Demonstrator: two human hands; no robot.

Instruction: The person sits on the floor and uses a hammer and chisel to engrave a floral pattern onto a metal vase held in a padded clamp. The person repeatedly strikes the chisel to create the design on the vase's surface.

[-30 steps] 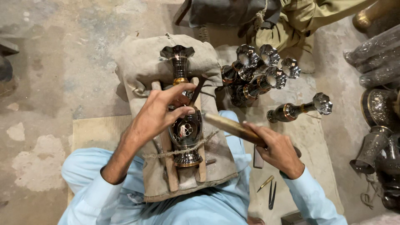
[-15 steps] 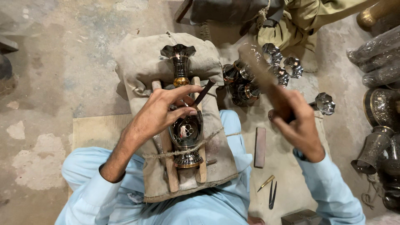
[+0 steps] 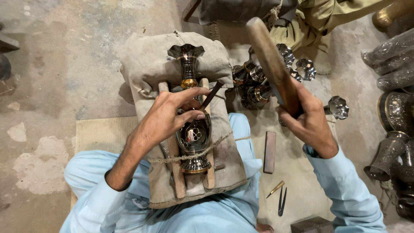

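Note:
A dark engraved metal vase (image 3: 192,129) with a gold band lies tied by cord between two wooden slats on a cloth sack (image 3: 148,64) across my lap. My left hand (image 3: 172,114) rests on the vase body and pinches a thin dark chisel (image 3: 210,97) that slants against the metal. Off to the right, my right hand (image 3: 308,123) grips a wooden mallet stick (image 3: 271,62), raised well above the vase and pointing up and left.
A cluster of similar vases (image 3: 263,82) lies just beyond the sack. A flat reddish stone (image 3: 270,152), a brass point (image 3: 275,189) and dark tweezers (image 3: 282,201) lie on the mat at right. More metalware (image 3: 390,146) stands along the right edge. Another person's clothing (image 3: 323,17) shows at top.
My right hand has swung the wooden stick up and away from the chisel, from low beside the vase to raised at upper right. The left hand stays on the vase with the chisel.

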